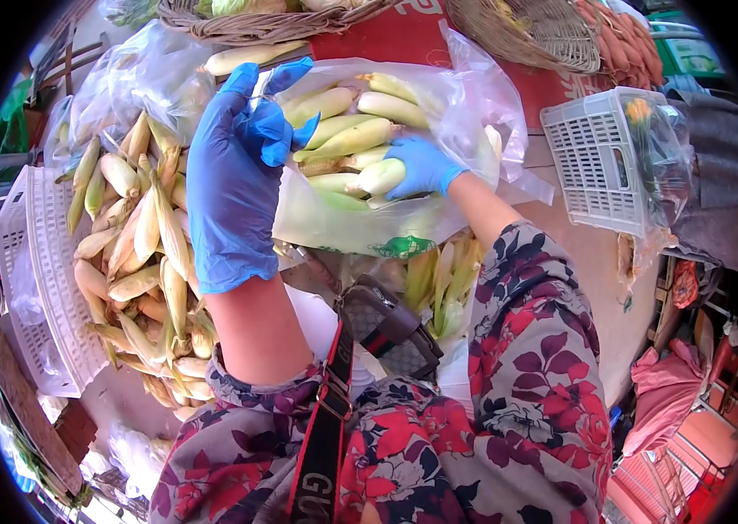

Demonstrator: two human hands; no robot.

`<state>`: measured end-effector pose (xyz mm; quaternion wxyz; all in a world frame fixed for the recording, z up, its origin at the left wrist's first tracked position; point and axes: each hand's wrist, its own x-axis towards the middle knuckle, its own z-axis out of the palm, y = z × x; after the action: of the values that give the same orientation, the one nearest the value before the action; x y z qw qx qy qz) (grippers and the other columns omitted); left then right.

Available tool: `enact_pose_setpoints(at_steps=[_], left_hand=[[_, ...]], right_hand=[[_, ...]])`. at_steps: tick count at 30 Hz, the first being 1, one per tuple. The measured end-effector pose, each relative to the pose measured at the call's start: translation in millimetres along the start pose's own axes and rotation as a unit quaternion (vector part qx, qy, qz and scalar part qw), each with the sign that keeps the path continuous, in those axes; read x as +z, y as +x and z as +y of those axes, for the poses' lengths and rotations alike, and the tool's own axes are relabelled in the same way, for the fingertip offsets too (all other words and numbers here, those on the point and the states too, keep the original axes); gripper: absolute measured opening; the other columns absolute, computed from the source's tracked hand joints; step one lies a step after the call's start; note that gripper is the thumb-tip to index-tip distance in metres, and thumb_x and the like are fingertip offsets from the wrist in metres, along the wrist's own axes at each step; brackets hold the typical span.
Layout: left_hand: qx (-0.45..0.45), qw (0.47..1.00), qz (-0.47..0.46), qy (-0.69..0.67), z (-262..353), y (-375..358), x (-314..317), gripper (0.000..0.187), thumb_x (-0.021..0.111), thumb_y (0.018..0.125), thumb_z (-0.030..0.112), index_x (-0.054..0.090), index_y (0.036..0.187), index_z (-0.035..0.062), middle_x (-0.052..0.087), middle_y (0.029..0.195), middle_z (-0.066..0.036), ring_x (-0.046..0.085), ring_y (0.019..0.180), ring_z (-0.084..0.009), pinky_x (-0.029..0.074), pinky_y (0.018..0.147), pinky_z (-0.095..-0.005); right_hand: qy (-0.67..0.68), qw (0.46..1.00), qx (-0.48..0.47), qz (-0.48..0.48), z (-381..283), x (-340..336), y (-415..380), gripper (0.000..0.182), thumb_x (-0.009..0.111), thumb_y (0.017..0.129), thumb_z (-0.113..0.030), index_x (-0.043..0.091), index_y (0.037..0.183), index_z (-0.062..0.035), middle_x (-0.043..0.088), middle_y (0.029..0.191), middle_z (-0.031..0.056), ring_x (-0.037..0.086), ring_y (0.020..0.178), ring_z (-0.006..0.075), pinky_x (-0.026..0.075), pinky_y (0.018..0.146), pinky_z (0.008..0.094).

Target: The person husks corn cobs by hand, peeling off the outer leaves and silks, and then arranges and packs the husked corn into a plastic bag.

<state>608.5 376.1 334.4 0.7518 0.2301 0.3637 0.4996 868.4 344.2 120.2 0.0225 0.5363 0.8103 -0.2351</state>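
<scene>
My left hand [233,188], in a loose blue glove, is raised in front of the bag's left side. Some of its fingers point up and apart, others bend inward, and no held object shows between them. My right hand [424,168], also gloved in blue, reaches into a clear plastic bag [343,218] and grips a pale ear of corn [382,176]. Around that ear lie several other husked ears [347,140], light green and cream, side by side in the bag. The bag's mouth is spread wide, with a green print on its front.
Left of me is a heap of corn ears [151,249] beside a white plastic crate [54,279]. Wicker baskets [255,26] stand at the back, with orange root vegetables [617,44] at the far right. A grey crate [600,157] sits right; a strapped bag [391,327] hangs before me.
</scene>
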Motion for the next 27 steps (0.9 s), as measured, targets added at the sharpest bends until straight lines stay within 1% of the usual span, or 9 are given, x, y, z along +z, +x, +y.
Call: enact_pose_setpoints(at_steps=[3,7,11,14,18,19,22,24,27], left_hand=[[-0.010,0.999,-0.039,-0.012,-0.3,1.6,-9.6,0.046,0.046,0.093,0.025,0.047,0.116,-0.0142,0.039,0.054,0.005,0.030,0.043,-0.0056,0.036,0.062,-0.0246],[0.039,0.994,-0.016,0.101,-1.8,-7.0,-8.4,0.043,0.041,0.095,0.028,0.051,0.116,-0.0087,0.059,0.067,-0.005,0.030,0.037,-0.0046,0.037,0.055,-0.0244],[-0.038,0.989,0.007,0.141,0.5,-13.5,-5.4,0.034,0.039,0.096,0.029,0.058,0.102,0.0021,0.062,0.103,-0.025,0.030,0.036,-0.0040,0.036,0.048,-0.0218],[-0.032,0.984,-0.031,0.175,7.1,-16.5,-8.5,0.037,0.039,0.096,0.030,0.058,0.100,-0.0005,0.062,0.104,-0.024,0.029,0.035,-0.0036,0.033,0.046,-0.0196],[-0.013,0.990,-0.008,0.140,1.0,-17.6,-6.2,0.046,0.041,0.095,0.032,0.057,0.101,-0.0110,0.052,0.056,0.000,0.024,0.034,-0.0027,0.026,0.044,-0.0196],[-0.018,0.989,-0.026,0.144,2.0,-16.2,-8.5,0.045,0.042,0.094,0.033,0.058,0.102,-0.0087,0.055,0.059,-0.001,0.026,0.036,-0.0023,0.030,0.045,-0.0198],[-0.040,0.985,-0.059,0.156,3.5,-15.4,-11.9,0.047,0.042,0.094,0.035,0.057,0.107,-0.0080,0.051,0.059,0.001,0.026,0.037,-0.0018,0.032,0.047,-0.0194],[-0.049,0.984,-0.051,0.163,4.3,-16.5,-4.2,0.055,0.039,0.096,0.035,0.050,0.113,-0.0163,0.033,0.046,0.008,0.021,0.035,-0.0022,0.023,0.044,-0.0176],[-0.168,0.962,-0.106,0.189,17.0,-24.6,-13.6,0.054,0.043,0.094,0.040,0.054,0.112,-0.0103,0.039,0.047,0.005,0.026,0.031,-0.0029,0.033,0.037,-0.0192]], right_hand=[[0.095,0.975,0.194,0.060,-10.8,-10.1,4.9,0.067,0.072,0.057,-0.056,0.062,0.100,-0.0072,0.057,0.107,0.0181,0.053,0.103,0.0331,0.043,0.089,0.0433],[0.009,0.885,0.277,0.374,0.6,8.7,25.7,0.092,0.077,0.053,-0.057,0.046,0.118,-0.0003,0.052,0.111,0.0246,0.056,0.096,0.0372,0.046,0.085,0.0437],[-0.012,0.880,0.444,0.169,-23.8,-33.9,28.0,0.095,0.077,0.052,-0.060,0.044,0.116,0.0019,0.051,0.113,0.0214,0.059,0.095,0.0330,0.048,0.082,0.0416],[0.031,0.901,0.417,0.119,6.4,-31.8,30.3,0.092,0.078,0.052,-0.061,0.046,0.112,0.0012,0.052,0.109,0.0208,0.060,0.094,0.0327,0.049,0.081,0.0414],[0.119,0.886,0.238,0.379,-3.6,-23.9,14.6,0.073,0.076,0.061,-0.047,0.047,0.111,-0.0026,0.051,0.117,0.0198,0.058,0.100,0.0335,0.050,0.082,0.0379],[0.138,0.907,0.125,0.377,-7.6,-9.6,13.6,0.066,0.075,0.065,-0.039,0.048,0.115,-0.0058,0.040,0.132,0.0215,0.047,0.114,0.0372,0.043,0.090,0.0451],[-0.133,0.965,0.061,0.218,-57.0,9.7,12.1,0.060,0.074,0.066,-0.035,0.051,0.116,-0.0108,0.032,0.137,0.0214,0.038,0.119,0.0438,0.036,0.093,0.0559],[-0.174,0.963,0.086,0.185,-64.1,19.8,26.9,0.059,0.075,0.065,-0.036,0.053,0.115,-0.0131,0.030,0.138,0.0198,0.035,0.120,0.0462,0.033,0.092,0.0598],[-0.173,0.966,0.099,0.163,-62.4,10.6,41.1,0.058,0.075,0.065,-0.036,0.054,0.114,-0.0144,0.030,0.139,0.0167,0.034,0.121,0.0456,0.032,0.093,0.0597]])
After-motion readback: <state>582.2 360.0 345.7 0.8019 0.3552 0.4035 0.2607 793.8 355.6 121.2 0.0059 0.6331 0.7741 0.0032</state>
